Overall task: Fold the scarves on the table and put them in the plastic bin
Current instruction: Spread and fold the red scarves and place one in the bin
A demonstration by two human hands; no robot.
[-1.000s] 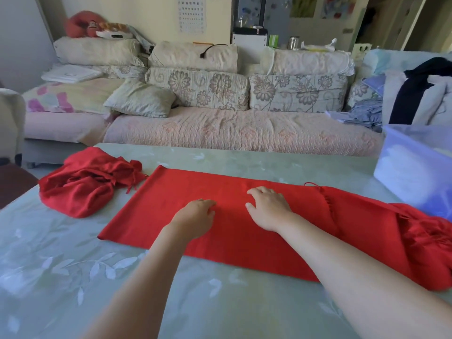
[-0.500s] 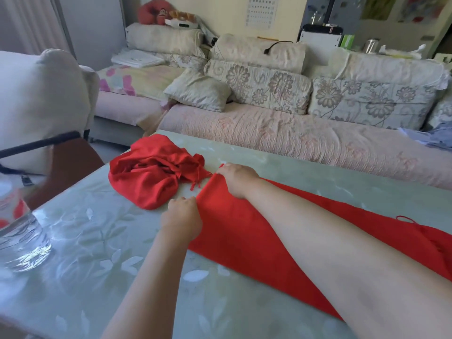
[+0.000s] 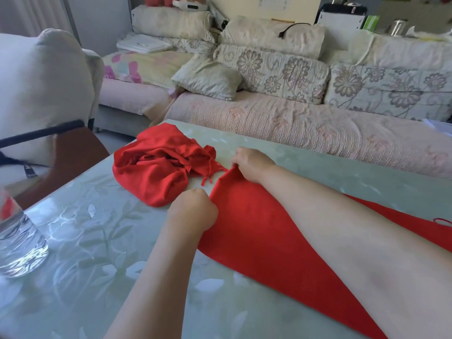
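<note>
both hands have shifted from mid-cloth to the left end of the scarf (image 3: pixel 256 228): left hand (image 3: pixel 193 211) grips its near corner, right hand (image 3: pixel 252 163) pinches the far one; it lies flat on the table (image 3: pixel 97 253), stretching rightward.

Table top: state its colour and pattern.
The table top is pale green with a whitish leaf pattern, best seen in the head view.

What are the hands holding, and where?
The flat red scarf, by its end edge: left hand at the near corner, right hand at the far corner.
</note>
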